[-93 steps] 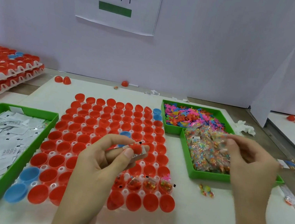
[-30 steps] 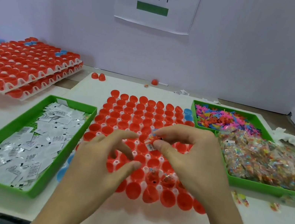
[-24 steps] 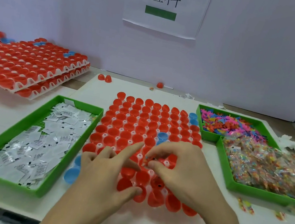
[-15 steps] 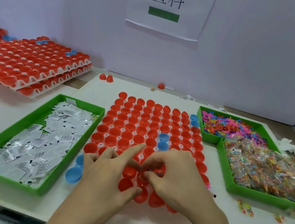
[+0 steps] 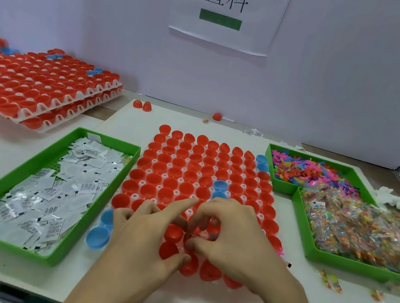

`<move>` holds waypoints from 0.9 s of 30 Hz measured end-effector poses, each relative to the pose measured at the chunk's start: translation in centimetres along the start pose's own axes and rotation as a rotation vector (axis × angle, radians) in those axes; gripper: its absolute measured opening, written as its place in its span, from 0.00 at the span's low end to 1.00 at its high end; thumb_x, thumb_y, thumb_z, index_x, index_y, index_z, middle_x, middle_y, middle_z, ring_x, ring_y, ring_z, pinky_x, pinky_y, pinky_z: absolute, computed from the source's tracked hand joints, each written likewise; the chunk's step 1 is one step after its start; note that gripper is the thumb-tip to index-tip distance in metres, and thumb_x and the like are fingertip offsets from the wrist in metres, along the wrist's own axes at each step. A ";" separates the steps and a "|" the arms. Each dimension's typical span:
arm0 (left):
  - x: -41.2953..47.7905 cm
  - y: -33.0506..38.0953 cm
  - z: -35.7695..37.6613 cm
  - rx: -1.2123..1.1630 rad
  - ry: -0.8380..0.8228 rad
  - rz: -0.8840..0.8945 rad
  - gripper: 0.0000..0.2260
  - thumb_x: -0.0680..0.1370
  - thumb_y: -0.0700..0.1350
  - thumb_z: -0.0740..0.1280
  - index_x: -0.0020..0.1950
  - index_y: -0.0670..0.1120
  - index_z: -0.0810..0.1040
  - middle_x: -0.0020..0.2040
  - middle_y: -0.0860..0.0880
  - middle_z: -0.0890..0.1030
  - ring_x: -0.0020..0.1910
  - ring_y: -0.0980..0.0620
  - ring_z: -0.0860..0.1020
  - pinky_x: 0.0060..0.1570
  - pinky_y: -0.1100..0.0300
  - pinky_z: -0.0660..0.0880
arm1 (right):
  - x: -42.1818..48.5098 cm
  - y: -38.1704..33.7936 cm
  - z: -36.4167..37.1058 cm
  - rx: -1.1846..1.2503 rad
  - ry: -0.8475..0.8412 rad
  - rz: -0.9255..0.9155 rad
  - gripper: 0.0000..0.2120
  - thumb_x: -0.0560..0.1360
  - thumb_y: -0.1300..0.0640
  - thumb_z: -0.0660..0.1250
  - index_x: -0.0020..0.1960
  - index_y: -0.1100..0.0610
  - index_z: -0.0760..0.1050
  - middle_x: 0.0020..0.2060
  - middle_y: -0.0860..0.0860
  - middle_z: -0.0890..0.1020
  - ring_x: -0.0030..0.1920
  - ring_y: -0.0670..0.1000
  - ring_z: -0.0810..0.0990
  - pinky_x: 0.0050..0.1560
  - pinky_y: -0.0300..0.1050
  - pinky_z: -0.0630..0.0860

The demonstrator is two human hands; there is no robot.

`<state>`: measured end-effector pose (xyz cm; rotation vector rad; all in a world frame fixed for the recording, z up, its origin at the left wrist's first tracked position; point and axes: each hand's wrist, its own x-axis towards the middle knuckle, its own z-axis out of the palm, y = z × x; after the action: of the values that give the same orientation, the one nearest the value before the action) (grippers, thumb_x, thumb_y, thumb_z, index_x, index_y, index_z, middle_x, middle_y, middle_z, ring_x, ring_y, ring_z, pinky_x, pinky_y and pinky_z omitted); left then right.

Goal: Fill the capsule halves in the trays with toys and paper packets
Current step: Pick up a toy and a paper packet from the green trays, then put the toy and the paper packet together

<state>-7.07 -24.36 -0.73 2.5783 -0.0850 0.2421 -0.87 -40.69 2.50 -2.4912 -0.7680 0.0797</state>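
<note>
A white tray [image 5: 136, 196] of red capsule halves [image 5: 172, 170], with a few blue ones [image 5: 220, 185], lies in the middle of the table. Both my hands are over its near rows. My right hand [image 5: 237, 239] has curled fingers and pinches a small colourful toy packet [image 5: 203, 234] down at a capsule half. My left hand [image 5: 143, 245] rests on the tray beside it, index finger stretched toward the right hand and thumb on a red half; nothing shows in it. The near-row halves under my hands are hidden.
A green tray [image 5: 17, 173] of white paper packets lies left of the capsule tray. On the right, green trays hold loose plastic toys [image 5: 309, 169] and bagged toys [image 5: 365, 232]. Stacked capsule trays [image 5: 32, 86] stand far left. Blue halves [image 5: 97, 234] and stray toy packets [image 5: 331, 279] lie on the table.
My right hand brought a toy packet from the bagged-toy tray to the near rows and lowered it there. My left hand came down onto the tray. The view has swung left.
</note>
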 end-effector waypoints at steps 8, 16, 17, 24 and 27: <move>0.0 -1.0 -2.4 -0.365 0.228 -0.008 0.16 0.72 0.62 0.73 0.60 0.68 0.78 0.51 0.68 0.81 0.53 0.63 0.77 0.56 0.61 0.69 | 2.1 4.3 -4.3 0.266 0.255 0.160 0.07 0.73 0.55 0.74 0.41 0.43 0.82 0.37 0.41 0.83 0.40 0.42 0.81 0.37 0.32 0.76; 3.5 -8.6 -6.4 -0.188 0.260 -0.350 0.10 0.79 0.42 0.70 0.56 0.54 0.83 0.54 0.55 0.83 0.49 0.59 0.78 0.48 0.59 0.70 | 6.3 15.4 -9.1 -0.177 0.471 0.464 0.06 0.77 0.57 0.70 0.52 0.53 0.85 0.49 0.52 0.86 0.40 0.49 0.81 0.50 0.51 0.79; 3.8 -9.3 -6.5 -0.184 0.218 -0.387 0.10 0.78 0.41 0.71 0.57 0.53 0.82 0.54 0.53 0.83 0.49 0.55 0.78 0.50 0.56 0.72 | 6.7 16.3 -9.6 -0.249 0.432 0.495 0.06 0.77 0.55 0.70 0.53 0.51 0.84 0.50 0.52 0.86 0.42 0.53 0.83 0.54 0.56 0.79; 4.4 -10.9 -5.8 -0.174 0.199 -0.406 0.14 0.73 0.34 0.74 0.53 0.51 0.83 0.45 0.50 0.82 0.42 0.53 0.79 0.41 0.65 0.73 | 8.5 17.5 -10.0 -0.402 0.238 0.572 0.05 0.72 0.58 0.75 0.43 0.49 0.82 0.48 0.52 0.85 0.54 0.57 0.81 0.63 0.57 0.73; 4.3 -11.2 -5.6 -0.182 0.250 -0.395 0.14 0.72 0.32 0.74 0.50 0.50 0.83 0.41 0.49 0.83 0.39 0.50 0.80 0.32 0.73 0.71 | 8.5 17.6 -9.8 -0.415 0.266 0.558 0.08 0.73 0.61 0.73 0.39 0.49 0.81 0.44 0.53 0.86 0.50 0.57 0.82 0.63 0.57 0.73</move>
<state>-2.48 -11.95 -1.02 2.3031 0.4666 0.3840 17.19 -52.98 2.91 -2.9566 0.0445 -0.2323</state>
